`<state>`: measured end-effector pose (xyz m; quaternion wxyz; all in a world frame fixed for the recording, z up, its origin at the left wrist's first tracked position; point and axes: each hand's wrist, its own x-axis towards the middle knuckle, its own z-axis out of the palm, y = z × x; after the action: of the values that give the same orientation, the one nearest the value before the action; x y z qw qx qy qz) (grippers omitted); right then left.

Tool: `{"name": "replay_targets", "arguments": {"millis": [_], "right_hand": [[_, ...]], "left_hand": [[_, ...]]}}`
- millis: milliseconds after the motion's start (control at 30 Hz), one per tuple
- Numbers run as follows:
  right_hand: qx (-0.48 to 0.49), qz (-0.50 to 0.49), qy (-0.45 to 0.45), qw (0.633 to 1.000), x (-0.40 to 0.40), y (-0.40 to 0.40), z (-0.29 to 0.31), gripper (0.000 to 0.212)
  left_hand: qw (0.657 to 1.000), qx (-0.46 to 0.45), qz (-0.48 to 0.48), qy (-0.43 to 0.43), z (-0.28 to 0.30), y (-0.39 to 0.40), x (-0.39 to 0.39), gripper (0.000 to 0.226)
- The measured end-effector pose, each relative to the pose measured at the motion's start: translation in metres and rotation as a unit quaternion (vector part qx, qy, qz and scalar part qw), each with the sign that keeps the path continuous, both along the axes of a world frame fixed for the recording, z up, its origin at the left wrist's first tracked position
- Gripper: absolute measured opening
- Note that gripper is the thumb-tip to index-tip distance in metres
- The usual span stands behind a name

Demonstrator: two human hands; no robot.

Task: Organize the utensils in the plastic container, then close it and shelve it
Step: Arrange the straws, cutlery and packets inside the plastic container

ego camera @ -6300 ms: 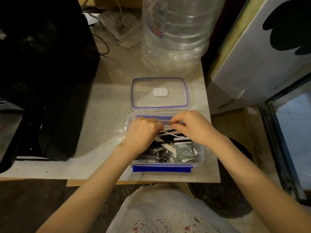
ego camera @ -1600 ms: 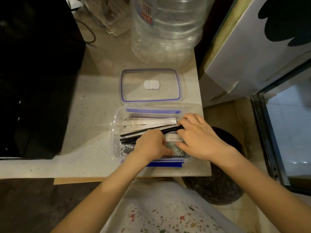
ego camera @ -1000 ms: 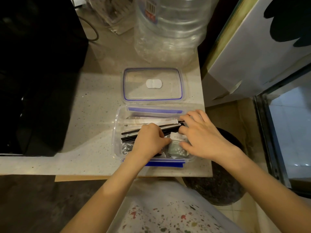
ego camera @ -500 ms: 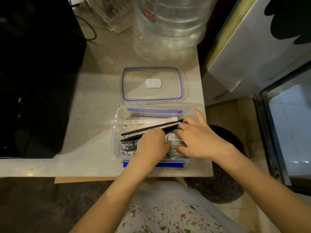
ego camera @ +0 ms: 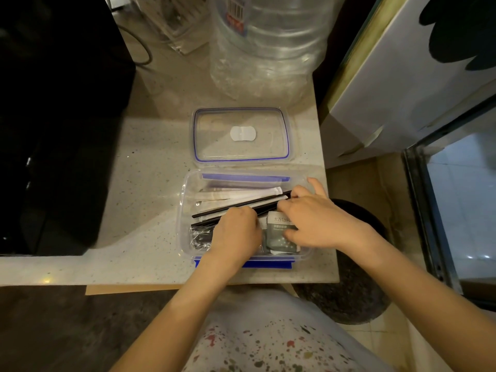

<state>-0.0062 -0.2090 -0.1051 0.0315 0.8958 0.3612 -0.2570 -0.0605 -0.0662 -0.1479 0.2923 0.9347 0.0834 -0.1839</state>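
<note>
Your plastic container (ego camera: 185,210) sat open at the front edge of the speckled bench (ego camera: 139,183), with its clear lid (ego camera: 241,134) lying flat just behind it, blue seal upward. Both your hands were inside the container: your left hand (ego camera: 237,232) was curled knuckles-up over the near half, its fingers pressed together at the 2 black chopsticks (ego camera: 225,210), which lay slanted across white paper-wrapped utensils (ego camera: 241,194). Your right hand (ego camera: 314,224) rested over the right end, fingers (ego camera: 316,185) loosely spread, thumb on a grey sachet (ego camera: 279,237) (whether it pinched the chopstick tips I could not tell). Crinkled clear wrapping (ego camera: 201,237) filled the near left corner. A large clear water bottle (ego camera: 268,44) stood behind the lid, and a black appliance (ego camera: 59,124) sat to the left.
</note>
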Motion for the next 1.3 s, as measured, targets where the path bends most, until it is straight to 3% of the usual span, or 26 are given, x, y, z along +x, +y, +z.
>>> {"name": "replay_targets", "arguments": {"millis": [233,400,500,833,967,1133,1300], "right_hand": [[0.013,0.003,-0.003,1.000,0.006,-0.008,0.008,0.024],[0.019,0.006,-0.023,1.000,0.002,-0.011,0.008,0.018],[0.012,0.013,-0.041,0.999,-0.001,-0.009,0.003,0.018],[-0.002,0.034,-0.045,0.998,-0.006,-0.007,-0.001,0.035],[0.049,0.014,-0.059,0.997,-0.006,-0.010,0.004,0.037],[0.089,0.002,-0.183,0.979,-0.011,-0.025,0.014,0.029],[0.035,-0.009,-0.149,0.988,-0.026,-0.023,0.015,0.037]], "left_hand": [[0.996,-0.075,-0.005,0.055,0.013,-0.002,0.002,0.019],[0.996,-0.068,-0.014,0.058,0.015,-0.004,0.001,0.019],[0.990,-0.123,0.003,0.062,0.018,-0.003,0.001,0.023],[0.980,-0.185,-0.014,0.078,0.021,-0.004,0.001,0.020],[0.981,-0.175,-0.024,0.078,0.022,-0.005,0.002,0.022],[0.984,-0.163,-0.040,0.055,0.026,-0.006,0.005,0.043],[0.988,-0.122,-0.078,0.053,0.027,-0.008,0.011,0.029]]}}
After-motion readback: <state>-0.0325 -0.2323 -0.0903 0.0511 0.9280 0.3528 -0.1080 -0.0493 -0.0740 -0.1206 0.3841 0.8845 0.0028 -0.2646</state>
